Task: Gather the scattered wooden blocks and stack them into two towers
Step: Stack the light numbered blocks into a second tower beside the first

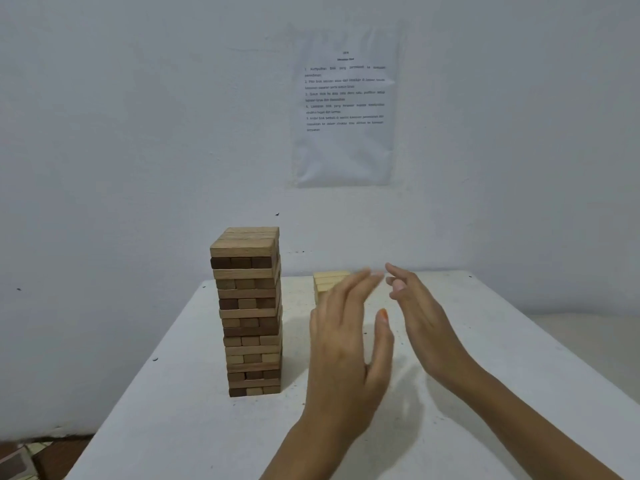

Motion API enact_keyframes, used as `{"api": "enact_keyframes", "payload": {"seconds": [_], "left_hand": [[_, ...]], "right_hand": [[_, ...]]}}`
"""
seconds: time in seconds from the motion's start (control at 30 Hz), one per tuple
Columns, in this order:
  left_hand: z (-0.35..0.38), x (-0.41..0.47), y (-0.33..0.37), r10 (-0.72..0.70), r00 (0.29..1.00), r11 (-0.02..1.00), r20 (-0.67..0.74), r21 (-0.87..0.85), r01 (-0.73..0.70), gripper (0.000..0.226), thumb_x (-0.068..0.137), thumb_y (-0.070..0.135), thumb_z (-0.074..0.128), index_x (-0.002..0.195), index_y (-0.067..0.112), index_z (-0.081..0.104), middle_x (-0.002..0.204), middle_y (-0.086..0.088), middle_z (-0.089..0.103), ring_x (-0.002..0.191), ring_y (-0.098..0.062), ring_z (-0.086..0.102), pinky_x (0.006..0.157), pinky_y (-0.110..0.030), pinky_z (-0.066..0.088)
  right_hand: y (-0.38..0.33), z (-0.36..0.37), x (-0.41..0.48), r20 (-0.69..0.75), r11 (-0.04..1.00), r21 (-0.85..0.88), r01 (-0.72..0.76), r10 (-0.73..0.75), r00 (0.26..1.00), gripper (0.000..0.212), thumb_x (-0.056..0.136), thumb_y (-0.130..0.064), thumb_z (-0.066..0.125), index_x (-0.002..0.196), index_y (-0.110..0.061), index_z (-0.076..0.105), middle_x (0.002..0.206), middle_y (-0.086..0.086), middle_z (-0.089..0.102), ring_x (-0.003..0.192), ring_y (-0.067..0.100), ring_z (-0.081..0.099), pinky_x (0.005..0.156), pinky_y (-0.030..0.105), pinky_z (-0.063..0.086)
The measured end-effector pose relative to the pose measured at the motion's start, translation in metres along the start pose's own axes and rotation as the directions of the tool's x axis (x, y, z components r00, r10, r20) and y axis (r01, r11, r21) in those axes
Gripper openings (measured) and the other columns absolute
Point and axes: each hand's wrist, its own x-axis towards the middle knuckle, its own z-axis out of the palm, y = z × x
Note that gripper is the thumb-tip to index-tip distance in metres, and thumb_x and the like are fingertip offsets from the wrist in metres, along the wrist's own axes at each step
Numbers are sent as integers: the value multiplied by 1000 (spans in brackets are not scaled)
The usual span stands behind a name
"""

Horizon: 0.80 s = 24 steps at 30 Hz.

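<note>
Fingers (353, 289): straight, loosely together, nothing pinched, on left hand (346, 344) and right hand (426, 317). Pale block stack (329, 280): found just beyond the left fingertips, partly hidden; left hand judged nearer. Tall tower (249, 313): stood well left.

Wood on the tall tower (247, 313): plain and matt, blocks running from dark brown to light tan, grain showing along the top layer. The low stack (327, 280) is paler wood, near cream, matt too, and partly hidden. The table top (173, 393) is white and matt, a bit rough, flecked with small dark specks. The wall (104, 133) is painted white, a flat finish with a few marks. On it is a printed paper sheet (344, 98) in a clear plastic sleeve (343, 161), glossy and creased.
</note>
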Motion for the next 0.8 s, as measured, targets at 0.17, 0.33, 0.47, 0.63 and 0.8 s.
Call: {"api": "enact_keyframes", "payload": {"seconds": [0.17, 0.33, 0.47, 0.63, 0.8], "left_hand": [[29, -12, 0, 67, 961, 997, 266, 3, -71, 33, 92, 22, 41, 123, 20, 54, 121, 10, 56, 116, -1, 47, 98, -20, 39], [63, -24, -21, -169, 749, 981, 641, 179, 68, 61, 94, 45, 19, 148, 19, 29, 156, 3, 26, 144, -9, 20, 114, -22, 13], [81, -28, -35, -281, 636, 957, 719, 262, 128, 55, 103, 38, 27, 153, 22, 12, 160, 8, 3, 146, -6, -1, 115, -21, -1], [93, -38, -45, -318, 527, 947, 788, 294, 132, 59, 102, 41, 26, 153, 15, 10, 161, -2, 1, 147, -12, -4, 118, -26, -3], [96, -39, -50, -305, 525, 951, 794, 282, 127, 60, 102, 43, 24, 153, 16, 7, 160, 0, -2, 146, -9, -8, 115, -23, -10]], "right_hand": [[21, -37, 7, -113, 995, -46, -88, 82, 990, 29, 104, -34, 37, 124, -27, 56, 123, -3, 57, 107, 8, 57, 97, 31, 44], [48, -68, 20, -172, 966, -116, -232, 210, 962, 30, 94, -4, 45, 107, -23, 64, 111, 0, 61, 102, 15, 58, 97, 40, 48], [74, -76, 31, -130, 939, -186, -288, 267, 955, 29, 94, -3, 45, 98, -24, 66, 108, 5, 63, 100, 24, 60, 94, 41, 50], [105, -67, 51, -67, 918, -236, -319, 312, 948, 29, 95, -7, 50, 120, -17, 62, 123, 4, 57, 105, 19, 57, 88, 29, 48], [127, -58, 72, 49, 911, -321, -258, 288, 956, 50, 89, -19, 66, 137, -24, 50, 132, -1, 47, 117, 10, 48, 86, 19, 41]]}}
